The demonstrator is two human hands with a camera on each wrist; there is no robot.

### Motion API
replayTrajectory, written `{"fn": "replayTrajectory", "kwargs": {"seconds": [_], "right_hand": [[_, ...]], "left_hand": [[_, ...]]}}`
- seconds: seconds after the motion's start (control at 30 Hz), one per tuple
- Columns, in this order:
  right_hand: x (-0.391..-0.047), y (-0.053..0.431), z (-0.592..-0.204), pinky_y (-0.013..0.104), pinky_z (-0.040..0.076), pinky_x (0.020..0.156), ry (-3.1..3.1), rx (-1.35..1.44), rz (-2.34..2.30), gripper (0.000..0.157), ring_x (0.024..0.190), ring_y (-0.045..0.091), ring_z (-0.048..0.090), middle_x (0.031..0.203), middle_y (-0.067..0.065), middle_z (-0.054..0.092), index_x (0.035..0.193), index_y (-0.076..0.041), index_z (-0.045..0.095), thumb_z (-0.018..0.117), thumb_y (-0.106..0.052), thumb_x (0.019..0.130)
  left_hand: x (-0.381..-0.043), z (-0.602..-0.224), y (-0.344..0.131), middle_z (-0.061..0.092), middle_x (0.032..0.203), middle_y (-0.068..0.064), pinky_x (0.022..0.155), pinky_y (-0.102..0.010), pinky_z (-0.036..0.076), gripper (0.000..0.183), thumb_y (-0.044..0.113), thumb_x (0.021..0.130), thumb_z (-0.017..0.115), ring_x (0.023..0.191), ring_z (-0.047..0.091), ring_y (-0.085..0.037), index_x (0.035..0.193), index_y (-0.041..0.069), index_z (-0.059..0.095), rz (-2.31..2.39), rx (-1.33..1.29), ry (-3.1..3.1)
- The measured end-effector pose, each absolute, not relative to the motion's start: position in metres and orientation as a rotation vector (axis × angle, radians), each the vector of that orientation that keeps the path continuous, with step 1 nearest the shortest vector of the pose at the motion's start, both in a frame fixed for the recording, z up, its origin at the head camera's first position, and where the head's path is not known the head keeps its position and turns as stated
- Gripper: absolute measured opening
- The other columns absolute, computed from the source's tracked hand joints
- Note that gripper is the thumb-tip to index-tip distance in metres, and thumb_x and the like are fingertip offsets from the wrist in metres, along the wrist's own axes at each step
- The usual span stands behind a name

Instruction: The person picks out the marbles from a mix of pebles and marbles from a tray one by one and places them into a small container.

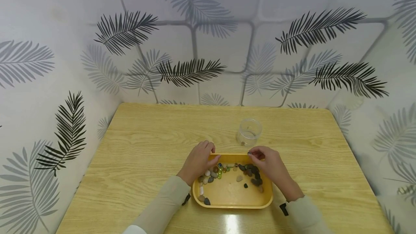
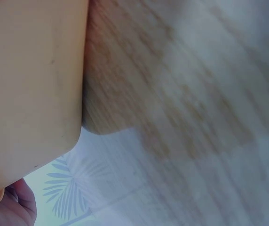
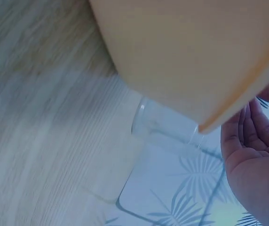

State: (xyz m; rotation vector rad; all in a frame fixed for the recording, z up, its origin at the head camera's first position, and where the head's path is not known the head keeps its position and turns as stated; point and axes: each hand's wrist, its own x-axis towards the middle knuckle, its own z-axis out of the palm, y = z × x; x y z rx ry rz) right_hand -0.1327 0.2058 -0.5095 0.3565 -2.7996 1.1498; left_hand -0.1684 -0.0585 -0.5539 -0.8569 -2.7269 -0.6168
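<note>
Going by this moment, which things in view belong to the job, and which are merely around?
Part of the job:
yellow tray, left grip at its rim;
pale stones, dark stones and shiny beads inside;
small dark piece in the right grip;
clear cup beyond the tray, probably.

Merely around:
wooden table;
leaf-patterned wall;
black gear on the right wrist.

Leaf-patterned wall [image 1: 234,55] behind wooden table [image 1: 156,136].
</note>
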Motion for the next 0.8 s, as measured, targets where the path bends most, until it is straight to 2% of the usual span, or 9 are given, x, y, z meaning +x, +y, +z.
{"fn": "replayTrajectory", "kwargs": {"seconds": [0.43,0.8], "right_hand": [[-0.151,0.227,-0.51,0.03,0.051,0.066,-2.751,0.322,1.146,0.011,0.076,0.014,0.061,0.082,-0.002,0.063,0.095,-0.009,0.067,0.068,-0.015,0.086],[-0.171,0.222,-0.511,0.034,0.051,0.071,-2.676,0.322,1.149,0.013,0.076,0.014,0.06,0.085,0.001,0.064,0.096,-0.008,0.067,0.067,-0.017,0.087]], "left_hand": [[-0.169,-0.555,-0.059,0.047,0.083,0.005,0.064,-0.026,0.039,0.024,0.039,0.09,0.058,0.071,0.042,-0.011,0.088,0.016,0.05,-0.623,-0.858,-2.731],[-0.169,-0.555,-0.059,0.046,0.083,0.005,0.063,-0.026,0.039,0.024,0.039,0.09,0.059,0.072,0.042,-0.011,0.088,0.017,0.05,-0.63,-0.86,-2.726]]}}
